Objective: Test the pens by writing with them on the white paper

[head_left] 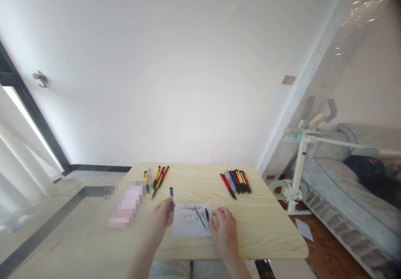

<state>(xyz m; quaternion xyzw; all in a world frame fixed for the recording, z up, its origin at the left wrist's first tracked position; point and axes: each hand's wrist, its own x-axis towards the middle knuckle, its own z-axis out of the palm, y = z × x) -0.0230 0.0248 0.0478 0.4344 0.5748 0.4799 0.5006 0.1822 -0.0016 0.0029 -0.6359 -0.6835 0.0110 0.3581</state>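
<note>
My left hand (pixel 161 217) is closed around a blue pen (pixel 171 196), holding it upright at the left edge of a white sheet of paper (pixel 191 221) marked with scribbles. My right hand (pixel 224 228) rests at the paper's right edge with its fingers curled, close to a short black pen part (pixel 206 214). A thin dark refill (pixel 199 217) lies slanted on the sheet. All of this lies on a light wooden table (pixel 266 229).
A small group of yellow and red pens (pixel 156 178) lies at the table's back left. A larger bunch of red, blue, yellow and black pens (pixel 236 182) lies at the back right. A blurred pink patch (pixel 127 204) sits at the left edge. A sofa and lamp stand (pixel 297 174) are on the right.
</note>
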